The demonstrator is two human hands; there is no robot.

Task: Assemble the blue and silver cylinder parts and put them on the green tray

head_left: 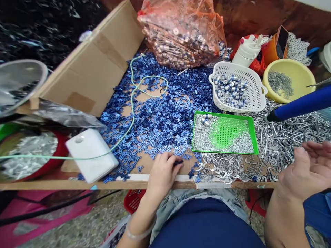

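My left hand [162, 171] rests at the front of a spread of blue Y-shaped pieces [155, 127], its fingertips pinching a dark blue piece [178, 162]. My right hand [307, 168] hangs open, palm up, above a heap of silver metal rods and hooks [281, 141], holding nothing. Between the hands lies a green perforated tray [224, 134], partly covered with tiny silver beads, with a few blue-and-silver cylinders [205, 120] at its corner. Curved silver clips [219, 168] lie along the board's front edge.
A white basket [254, 91] holds blue-and-silver cylinders, and a yellow basin [301, 74] holds small metal bits. An orange bag of cylinders [181, 34] sits behind. A blue tool handle [300, 105] projects from the right. A white box [90, 155] with a green cable and cardboard [88, 65] lie left.
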